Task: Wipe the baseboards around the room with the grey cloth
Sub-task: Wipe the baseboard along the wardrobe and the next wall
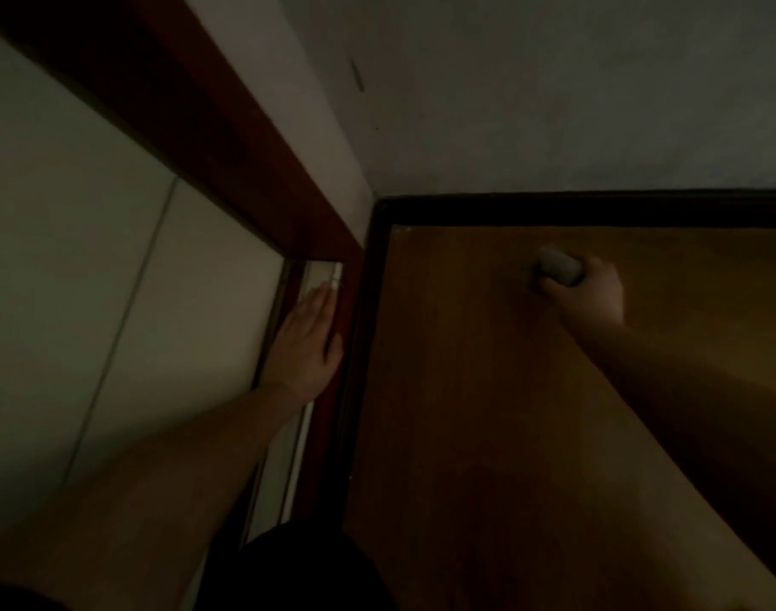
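Observation:
The room is dim. A dark baseboard (598,209) runs along the foot of the far wall and turns down the left side (359,346) of the brown wooden floor. My right hand (591,291) grips a bunched grey cloth (558,265) just above the floor, a little short of the far baseboard. My left hand (309,341) lies flat with straight fingers against the red-brown door frame by the corner.
A red-brown wooden frame (227,138) slants from the top left to the corner. Left of it lies a pale tiled floor (90,258) with a white sliding track (304,434). Grey walls (554,103) meet at the corner. My dark shorts show at the bottom.

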### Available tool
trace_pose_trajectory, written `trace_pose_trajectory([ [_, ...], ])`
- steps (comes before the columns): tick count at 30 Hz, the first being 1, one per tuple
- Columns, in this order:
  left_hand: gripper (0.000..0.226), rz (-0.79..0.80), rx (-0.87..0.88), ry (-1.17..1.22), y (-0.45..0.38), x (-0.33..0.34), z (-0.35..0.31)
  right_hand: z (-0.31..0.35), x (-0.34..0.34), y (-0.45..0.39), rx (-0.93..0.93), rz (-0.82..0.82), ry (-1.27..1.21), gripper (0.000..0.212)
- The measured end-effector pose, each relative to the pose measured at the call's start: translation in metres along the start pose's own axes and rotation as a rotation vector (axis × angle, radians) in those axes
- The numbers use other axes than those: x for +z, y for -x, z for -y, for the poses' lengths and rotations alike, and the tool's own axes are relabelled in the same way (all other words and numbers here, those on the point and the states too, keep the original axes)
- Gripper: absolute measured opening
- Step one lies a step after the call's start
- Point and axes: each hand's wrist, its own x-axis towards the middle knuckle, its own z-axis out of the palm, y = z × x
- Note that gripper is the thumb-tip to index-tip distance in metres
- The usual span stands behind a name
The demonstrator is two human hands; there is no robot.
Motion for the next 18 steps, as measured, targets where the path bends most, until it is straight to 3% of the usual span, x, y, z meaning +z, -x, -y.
trace_pose_trajectory([
  [14, 0.064, -0.026, 0.023, -0.050, 0.019, 0.005, 0.013, 0.056, -0.017, 0.052, -0.012, -0.110, 0.006, 0.027],
  [16, 0.064, -0.029, 0.022, -0.060, 0.014, -0.003, 0.012, 0.072, -0.025, 0.054, -0.014, -0.091, 0.001, 0.032],
  [18, 0.062, 0.009, 0.134, -0.105, 0.009, -0.009, 0.009, 0.081, -0.030, 0.055, -0.010, -0.089, 0.017, 0.039],
])
